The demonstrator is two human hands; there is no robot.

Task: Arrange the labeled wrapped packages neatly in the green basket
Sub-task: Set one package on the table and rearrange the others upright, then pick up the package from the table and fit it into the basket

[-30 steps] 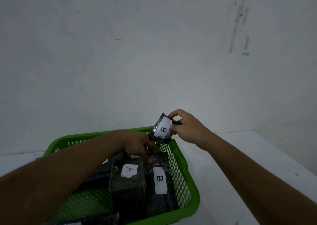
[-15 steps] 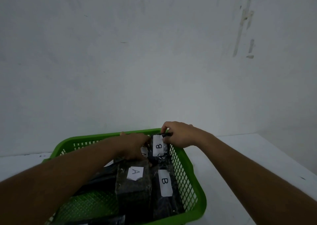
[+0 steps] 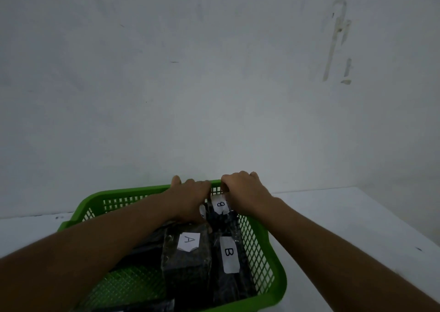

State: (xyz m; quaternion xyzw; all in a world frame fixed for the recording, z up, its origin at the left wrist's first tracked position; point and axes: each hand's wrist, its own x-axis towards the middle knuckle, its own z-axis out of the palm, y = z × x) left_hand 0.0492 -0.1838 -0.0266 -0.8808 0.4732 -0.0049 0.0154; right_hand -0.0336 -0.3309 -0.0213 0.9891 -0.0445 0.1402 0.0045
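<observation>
Reaching palm-down into the green basket (image 3: 273, 264): right hand (image 3: 245, 192) grasping the far B package (image 3: 220, 210), left hand (image 3: 190, 197) grip unclear.

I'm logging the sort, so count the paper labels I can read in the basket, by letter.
Label A: 1
Label B, near and far: 2
Total: 3 readable labels. Another label beside the left hand is too hidden to read.

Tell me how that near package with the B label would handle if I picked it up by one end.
The near B package looks long, boxy and straight-edged, so it probably stays stiff. Its glossy dark wrap may be slippery. Wedged between the A package and the basket wall, it may drag.
</observation>
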